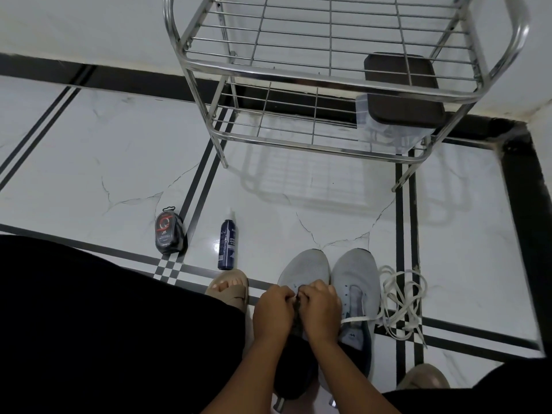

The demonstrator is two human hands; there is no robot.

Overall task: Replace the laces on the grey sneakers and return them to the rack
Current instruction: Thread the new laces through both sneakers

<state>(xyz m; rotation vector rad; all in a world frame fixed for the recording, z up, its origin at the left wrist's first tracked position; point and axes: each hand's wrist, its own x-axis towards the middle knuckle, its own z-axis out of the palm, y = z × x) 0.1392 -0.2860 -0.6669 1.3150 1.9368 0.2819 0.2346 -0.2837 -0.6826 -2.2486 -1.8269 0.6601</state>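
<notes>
Both hands sit together over the lace area of the left sneaker (304, 268). Left hand (273, 309) has fingers curled, pinching a dark lace (298, 312) at the eyelets. Right hand (321, 306) also curled on the same dark lace, knuckles touching the left hand's. The lace runs down between the wrists, blurred, so its path is hard to tell.

Right sneaker (355, 282) stands just right of the right hand, touching the left sneaker at the toe, tongue open, eyelets bare up front. A white lace (400, 303) lies in a loose heap on the floor (119, 162) further right, one strand crossing the right sneaker near the right wrist.

Rack (328, 73) stands well ahead of the hands; a clear box with a dark lid (403, 88) sits on its lower shelf, right side. Ahead-left of the left hand: a spray bottle (227, 243) upright, and a polish sponge (168, 233) further left. A sandalled foot (230, 286) sits just left of the left hand.
</notes>
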